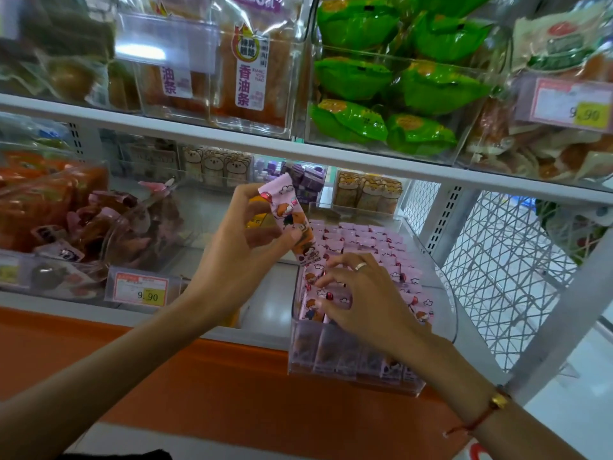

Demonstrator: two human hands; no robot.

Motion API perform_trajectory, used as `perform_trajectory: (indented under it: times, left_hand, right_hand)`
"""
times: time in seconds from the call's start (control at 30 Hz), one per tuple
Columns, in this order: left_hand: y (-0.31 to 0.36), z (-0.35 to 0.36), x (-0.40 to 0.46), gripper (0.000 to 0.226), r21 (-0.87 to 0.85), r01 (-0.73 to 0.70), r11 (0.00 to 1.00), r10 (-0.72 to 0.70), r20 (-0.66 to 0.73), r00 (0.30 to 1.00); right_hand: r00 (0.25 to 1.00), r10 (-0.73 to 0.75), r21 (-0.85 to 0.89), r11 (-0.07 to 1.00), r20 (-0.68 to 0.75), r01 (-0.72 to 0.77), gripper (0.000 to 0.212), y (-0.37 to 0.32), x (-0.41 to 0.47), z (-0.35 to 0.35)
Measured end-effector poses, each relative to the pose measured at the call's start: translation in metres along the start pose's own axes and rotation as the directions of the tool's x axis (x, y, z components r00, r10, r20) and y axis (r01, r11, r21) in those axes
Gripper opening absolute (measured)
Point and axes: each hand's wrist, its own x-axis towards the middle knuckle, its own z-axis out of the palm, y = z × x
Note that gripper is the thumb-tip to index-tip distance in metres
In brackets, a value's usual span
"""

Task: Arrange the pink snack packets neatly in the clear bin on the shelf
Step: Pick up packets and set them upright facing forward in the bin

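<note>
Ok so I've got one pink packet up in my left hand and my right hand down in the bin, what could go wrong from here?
1. The left hand pinches the raised pink packet only partway down, tilted above the clear bin; it might slip and land across the tidy rows.
2. The right hand has its fingers among the front pink packets; pulling out could knock neighbours over.
3. The bin sits at the shelf's front edge, so pushing hard might shift it.

Left arm (132, 353): bare, no sleeve. Right hand (365, 300): silver ring (360, 266). Right wrist: red cord bracelet (477, 423), gold bead (500, 400).
</note>
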Motion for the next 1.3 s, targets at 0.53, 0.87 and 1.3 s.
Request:
perform_trajectory:
  times: [0.53, 0.87, 1.3]
  left_hand:
    - [-0.020, 0.014, 0.054, 0.059, 0.870, -0.281, 0.406, -0.222, 0.392, 0.893]
    - [-0.009, 0.023, 0.036, 0.043, 0.776, -0.560, 0.291, -0.216, 0.624, 0.751]
    - [-0.009, 0.011, 0.023, 0.028, 0.756, -0.458, 0.468, 0.017, 0.510, 0.860]
  right_hand:
    - [0.998, 0.027, 0.266, 0.964, -0.059, -0.010, 0.031, 0.008, -0.017, 0.011]
    - [0.996, 0.092, 0.149, 0.984, 0.007, -0.092, 0.048, 0.021, -0.018, -0.003]
    - [0.989, 0.110, 0.077, 0.990, 0.095, -0.117, 0.044, 0.023, -0.018, -0.002]
